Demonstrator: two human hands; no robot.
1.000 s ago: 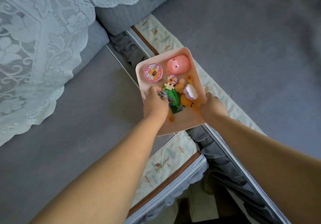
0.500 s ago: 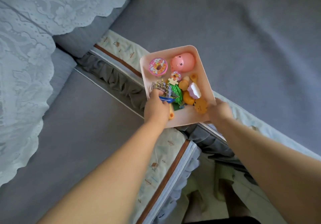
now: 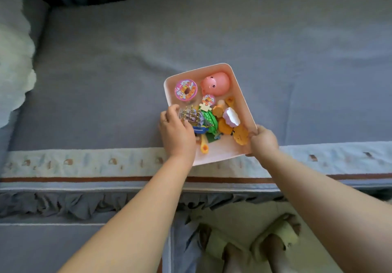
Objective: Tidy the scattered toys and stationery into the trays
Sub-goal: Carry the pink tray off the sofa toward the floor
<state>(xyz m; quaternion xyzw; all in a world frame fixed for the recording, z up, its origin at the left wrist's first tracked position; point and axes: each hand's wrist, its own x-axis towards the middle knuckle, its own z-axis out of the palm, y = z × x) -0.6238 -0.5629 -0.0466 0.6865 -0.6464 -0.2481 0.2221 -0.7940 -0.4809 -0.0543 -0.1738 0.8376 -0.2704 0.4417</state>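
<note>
Head view looks down on a shallow pale-pink rectangular plastic tray (image 3: 239,86), heaped with small toys and carried over the grey-blue bedspread (image 3: 297,60) near its patterned border. Both hands take opposite near sides, probably to keep the load level. Left hand (image 3: 177,134) curls over the left rim, fingers bent beside a striped toy ship (image 3: 191,115); right hand (image 3: 264,141) pinches the near right corner. Tray's long axis runs away from the person, tilted slightly left.
</note>
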